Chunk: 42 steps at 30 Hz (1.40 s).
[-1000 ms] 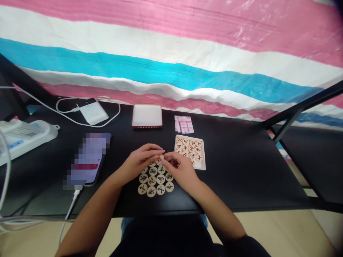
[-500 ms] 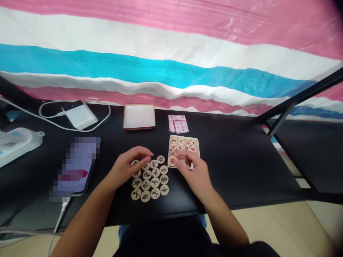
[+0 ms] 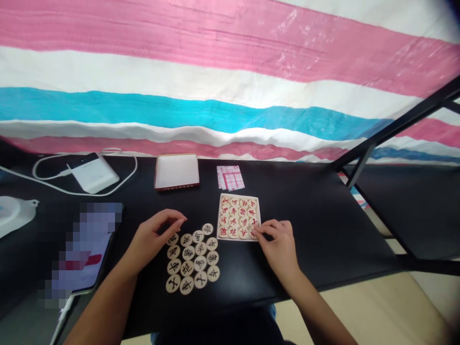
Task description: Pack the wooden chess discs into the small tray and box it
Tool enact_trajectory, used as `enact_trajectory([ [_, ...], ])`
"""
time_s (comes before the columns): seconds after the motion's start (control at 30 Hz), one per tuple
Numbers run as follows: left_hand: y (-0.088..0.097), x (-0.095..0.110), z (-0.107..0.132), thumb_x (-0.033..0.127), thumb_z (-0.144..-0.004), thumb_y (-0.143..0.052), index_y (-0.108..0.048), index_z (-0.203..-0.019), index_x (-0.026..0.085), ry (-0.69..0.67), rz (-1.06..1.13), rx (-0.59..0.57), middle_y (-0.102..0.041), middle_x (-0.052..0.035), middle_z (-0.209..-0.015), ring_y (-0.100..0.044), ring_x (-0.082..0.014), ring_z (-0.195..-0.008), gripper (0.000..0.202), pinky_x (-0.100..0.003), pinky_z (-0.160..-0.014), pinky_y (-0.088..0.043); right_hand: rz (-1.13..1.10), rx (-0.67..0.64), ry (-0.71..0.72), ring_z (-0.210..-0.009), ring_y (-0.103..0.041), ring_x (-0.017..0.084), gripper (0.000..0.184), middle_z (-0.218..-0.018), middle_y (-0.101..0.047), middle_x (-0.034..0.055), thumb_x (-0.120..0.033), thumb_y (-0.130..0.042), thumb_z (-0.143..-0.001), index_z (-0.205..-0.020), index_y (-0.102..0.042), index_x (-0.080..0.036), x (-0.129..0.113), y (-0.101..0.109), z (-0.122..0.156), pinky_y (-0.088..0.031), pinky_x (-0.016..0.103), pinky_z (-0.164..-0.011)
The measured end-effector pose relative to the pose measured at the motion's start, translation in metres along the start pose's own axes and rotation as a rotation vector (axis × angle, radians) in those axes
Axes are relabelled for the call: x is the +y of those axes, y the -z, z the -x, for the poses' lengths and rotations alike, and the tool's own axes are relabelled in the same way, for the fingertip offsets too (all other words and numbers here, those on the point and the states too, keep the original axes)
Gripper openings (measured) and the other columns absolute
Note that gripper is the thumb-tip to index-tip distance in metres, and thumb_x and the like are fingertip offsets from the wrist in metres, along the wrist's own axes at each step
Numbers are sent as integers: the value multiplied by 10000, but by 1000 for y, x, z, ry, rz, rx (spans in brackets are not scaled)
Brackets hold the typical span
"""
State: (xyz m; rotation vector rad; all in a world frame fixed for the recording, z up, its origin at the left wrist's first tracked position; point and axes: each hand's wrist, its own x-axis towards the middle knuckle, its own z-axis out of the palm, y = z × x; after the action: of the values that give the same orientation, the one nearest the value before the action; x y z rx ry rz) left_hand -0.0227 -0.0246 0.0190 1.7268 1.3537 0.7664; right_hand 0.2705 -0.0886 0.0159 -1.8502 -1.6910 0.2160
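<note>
Over the tray (image 3: pixel 220 216), near right corner, right hand (image 3: pixel 279 243) pinches a flat red-marked disc (image 3: pixel 253 234) (left hand (image 3: pixel 151 238) open)

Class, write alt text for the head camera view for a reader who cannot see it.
A person's right hand rests at the near right corner of a white tray filled with red-marked Chinese chess pieces on a black table. The left hand hovers over loose black-marked pieces beside it.
</note>
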Motion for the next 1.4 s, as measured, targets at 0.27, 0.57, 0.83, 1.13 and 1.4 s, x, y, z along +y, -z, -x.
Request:
enact_trajectory([
  [0.27,1,-2,-4,454,-782,-546,-605,-890,195,-2,-41,-3,-635,-32,-892,-607,-150,-715,287,-252,-671,-498,35,-39,90,-726,-411,196,147,-706,-644,33,-241,-565,-802,-780,-710,-255,-1,-2,-2,-381,353,-673],
  [0.57,4,-4,-7,458,-793,-522,-612,-876,192,-58,-82,11,-650,-33,-861,-607,-149,-713,293,-241,-656,-498,171,-82,117,-652,-409,174,226,-619,-585,28,-249,-511,-832,-614,-536,-193,-5,-5,-4,-328,317,-625],
  [0.83,5,-5,-7,468,-797,-512,-608,-886,196,-38,-107,15,-650,-30,-863,-604,-155,-745,301,-248,-680,-484,258,-138,214,-650,-414,179,239,-627,-573,39,-212,-442,-862,-643,-535,-192,-5,-1,-7,-317,317,-625],
  [1.13,2,-1,-7,511,-769,-513,-616,-848,199,-59,-116,27,-661,-29,-856,-608,-166,-759,338,-245,-667,-487,166,-119,133,-684,-413,186,193,-668,-582,38,-241,-496,-838,-672,-587,-201,-3,7,-2,-362,320,-645],
  [1.4,1,-10,-6,492,-779,-516,-612,-894,195,-44,-123,15,-657,-32,-865,-606,-160,-745,333,-241,-641,-478,258,-145,193,-701,-426,192,224,-707,-579,62,-288,-504,-838,-709,-672,-217,-2,10,0,-355,335,-639],
])
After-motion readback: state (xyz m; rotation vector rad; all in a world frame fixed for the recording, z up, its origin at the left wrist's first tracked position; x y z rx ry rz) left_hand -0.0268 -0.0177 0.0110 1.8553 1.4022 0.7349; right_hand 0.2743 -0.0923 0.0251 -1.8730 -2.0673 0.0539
